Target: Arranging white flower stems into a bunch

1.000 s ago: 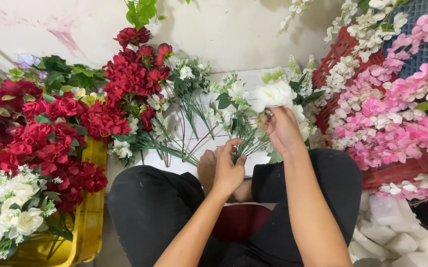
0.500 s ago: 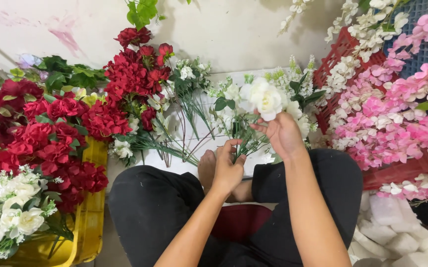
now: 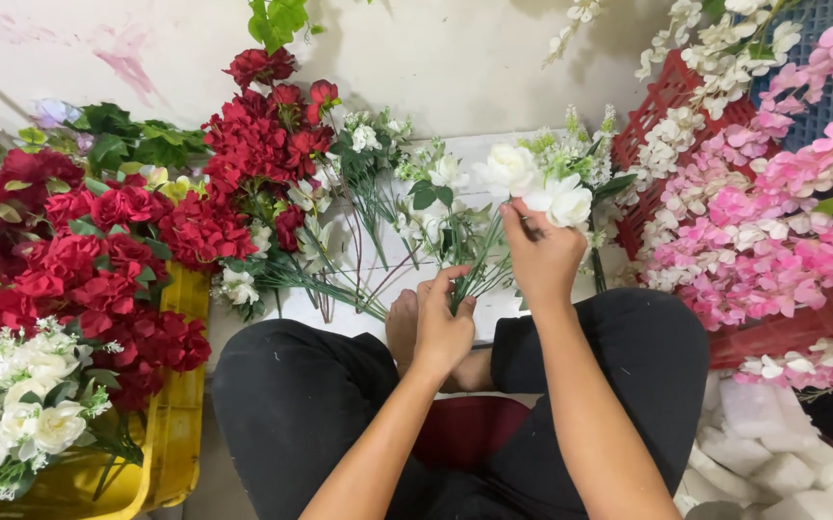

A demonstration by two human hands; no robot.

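I sit cross-legged in black trousers on the floor. My left hand (image 3: pixel 443 323) grips the green stems of a small bunch of artificial flowers (image 3: pixel 479 274) above my knees. My right hand (image 3: pixel 542 252) is higher and pinches the stem of a white rose (image 3: pixel 563 200) at the top of that bunch. A second white rose (image 3: pixel 507 169) sits just left of it. More loose white and green sprays (image 3: pixel 368 207) lie fanned on a white board (image 3: pixel 416 255) in front of me.
Red artificial roses (image 3: pixel 99 250) fill a yellow crate (image 3: pixel 178 424) at left, with white blooms (image 3: pixel 22 414) at the lower left. Pink and white blossom sprays (image 3: pixel 773 212) spill from a red crate (image 3: pixel 662 106) at right. White foam pieces (image 3: pixel 773 433) lie at the lower right.
My right hand has carried the white rose down and to the left into the bunch. My left hand has kept its grip on the stems.
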